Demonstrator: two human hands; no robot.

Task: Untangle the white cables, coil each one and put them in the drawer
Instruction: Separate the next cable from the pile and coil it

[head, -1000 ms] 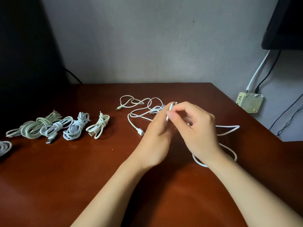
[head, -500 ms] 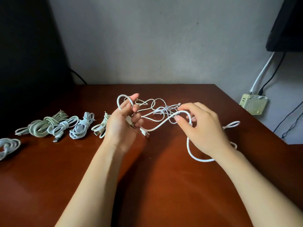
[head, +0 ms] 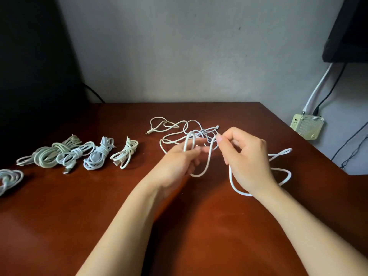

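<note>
A thick white cable [head: 207,162] hangs in loops between my hands above the brown table [head: 59,216]. My left hand [head: 177,164] grips a loop of it, and my right hand [head: 247,158] pinches the cable near its fingertips. The cable's slack [head: 282,154] trails over the table to the right. Behind my hands lies a tangle of thin white cables [head: 175,130]. Several coiled cables [head: 97,154] lie in a row at the left. No drawer is in view.
Another coiled cable [head: 10,180] lies at the table's left edge. A pale adapter box [head: 306,126] with wires hangs on the wall beyond the right edge. A dark object [head: 348,30] sits at upper right, and a dark panel fills the left.
My left hand has moved right, toward my right hand, carrying a loop of the white cable. A second loop now hangs between the hands. The view has shifted slightly.
</note>
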